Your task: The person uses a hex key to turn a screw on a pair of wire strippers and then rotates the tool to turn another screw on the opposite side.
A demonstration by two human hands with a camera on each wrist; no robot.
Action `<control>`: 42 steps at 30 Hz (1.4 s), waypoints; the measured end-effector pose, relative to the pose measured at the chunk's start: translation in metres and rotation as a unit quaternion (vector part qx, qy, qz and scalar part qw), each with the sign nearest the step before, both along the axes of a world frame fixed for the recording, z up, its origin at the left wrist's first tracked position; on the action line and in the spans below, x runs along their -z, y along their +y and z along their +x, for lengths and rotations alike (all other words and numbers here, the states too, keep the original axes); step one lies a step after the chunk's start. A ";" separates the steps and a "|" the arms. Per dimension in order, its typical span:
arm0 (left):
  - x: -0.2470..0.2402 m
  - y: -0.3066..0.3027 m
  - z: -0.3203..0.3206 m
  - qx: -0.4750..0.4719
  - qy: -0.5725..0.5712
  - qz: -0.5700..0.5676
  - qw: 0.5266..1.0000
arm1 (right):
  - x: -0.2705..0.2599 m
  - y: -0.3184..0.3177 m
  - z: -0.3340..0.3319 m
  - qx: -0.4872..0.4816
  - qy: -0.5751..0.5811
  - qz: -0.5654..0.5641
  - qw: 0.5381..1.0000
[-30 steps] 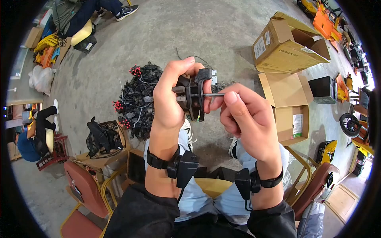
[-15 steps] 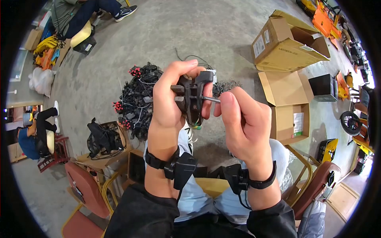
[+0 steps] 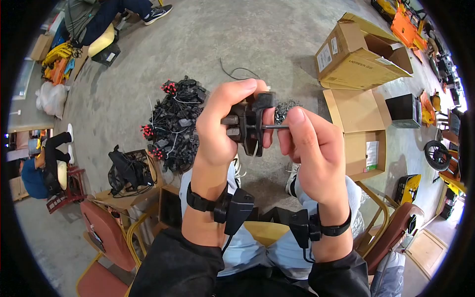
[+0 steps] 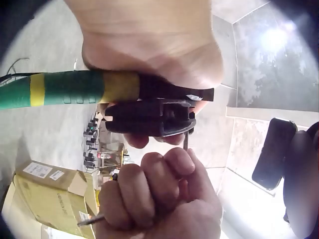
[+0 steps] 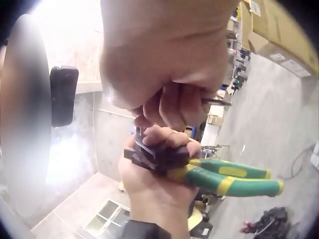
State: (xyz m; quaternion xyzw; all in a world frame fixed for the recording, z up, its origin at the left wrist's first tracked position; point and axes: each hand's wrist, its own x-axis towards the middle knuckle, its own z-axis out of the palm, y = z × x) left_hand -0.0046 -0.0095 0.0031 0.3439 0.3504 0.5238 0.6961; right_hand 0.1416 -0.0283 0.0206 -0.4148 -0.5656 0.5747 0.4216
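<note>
My left hand grips a dark metal-and-plastic part in the head view, thumb on top. Green-and-yellow plier handles stick out beside that part in the right wrist view, from the same hand. The fingers of my right hand curl round a thin metal rod, whose far end meets the dark part. In the left wrist view another thin metal end shows below the curled right hand. Where the rod meets the part is too small to read.
A pile of black parts with red tips lies on the floor at left, and small metal bits lie beyond the hands. Open cardboard boxes stand at right. Chairs flank the seated wearer; two other people are at left.
Both hands and the dark part have shifted a little to the right since the half-second-old view. The right hand has also turned slightly, and the rod now lies nearly level.
</note>
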 end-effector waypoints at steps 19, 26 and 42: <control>0.006 0.005 0.002 0.020 -0.112 0.037 0.993 | -0.005 -0.002 -0.002 0.018 -0.016 0.004 1.000; 0.009 0.007 -0.001 0.007 -0.084 -0.003 0.996 | 0.010 0.004 -0.003 0.056 -0.156 0.308 0.937; 0.007 0.003 0.002 -0.061 0.009 -0.073 0.995 | 0.007 0.000 0.000 0.008 -0.014 -0.062 0.998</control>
